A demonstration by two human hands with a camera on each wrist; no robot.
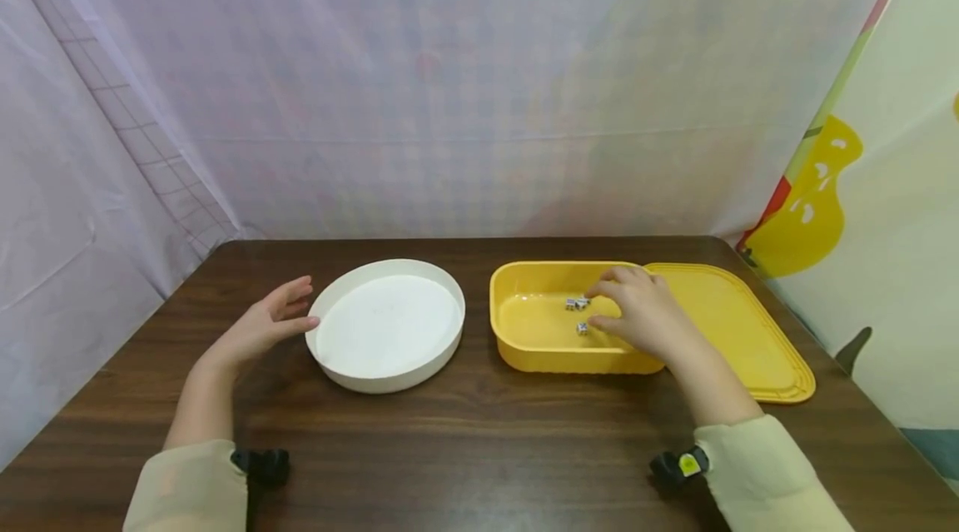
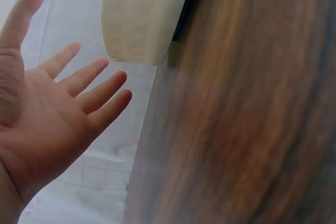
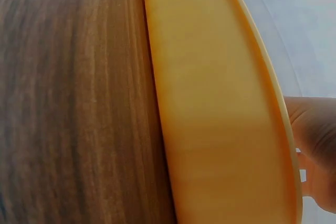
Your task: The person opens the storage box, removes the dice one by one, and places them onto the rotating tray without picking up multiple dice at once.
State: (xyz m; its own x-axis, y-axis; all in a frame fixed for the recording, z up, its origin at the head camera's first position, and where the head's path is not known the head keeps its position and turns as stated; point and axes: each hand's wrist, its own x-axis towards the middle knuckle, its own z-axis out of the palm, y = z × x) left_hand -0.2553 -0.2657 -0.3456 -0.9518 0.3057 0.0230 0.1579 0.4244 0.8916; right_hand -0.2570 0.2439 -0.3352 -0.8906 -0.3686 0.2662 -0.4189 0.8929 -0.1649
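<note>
Small white dice (image 1: 582, 328) with dark marks lie in a yellow rectangular tub (image 1: 517, 360). My right hand (image 1: 637, 311) reaches over the tub's right side, thumb and fingers parted above the dice. In the right wrist view the tub's outer wall (image 3: 215, 93) hides most of that hand, and the dice are out of sight. To the left stands a round white tray (image 1: 385, 328) with a low rim. At the tray's left edge my left hand (image 1: 262, 325) hovers with its fingers spread, as the left wrist view also shows; nothing is in its palm.
A yellow lid (image 1: 730, 332) lies flat on the brown wooden table (image 1: 449, 457), right of the tub and partly behind my right forearm. Pale cloth (image 1: 449, 99) hangs along the table's back edge, and a printed cloth (image 1: 891, 266) hangs on the right.
</note>
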